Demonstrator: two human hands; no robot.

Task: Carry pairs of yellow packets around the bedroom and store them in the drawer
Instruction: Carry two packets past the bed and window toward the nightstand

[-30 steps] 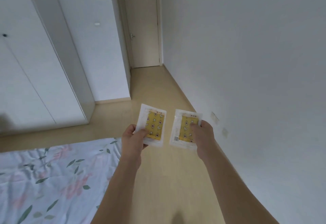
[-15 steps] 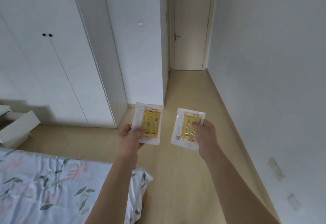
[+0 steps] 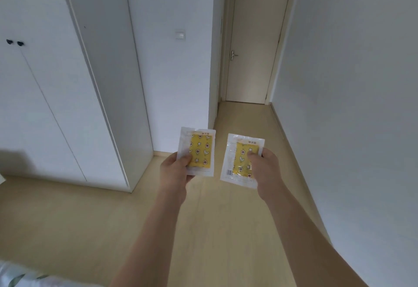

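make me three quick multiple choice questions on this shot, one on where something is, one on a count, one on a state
1. Where is the light switch?
A. on the wall left of the door
B. on the door
C. on the floor

2. How many yellow packets are held?
A. one
B. two
C. four

3. What state is the door in?
A. wide open
B. off its hinges
C. closed

Answers:
1 A, the switch sits on the white wall to the left of the doorway.
2 B, the left hand pinches the left packet and the right hand pinches the right packet.
3 C, the door fills its frame.
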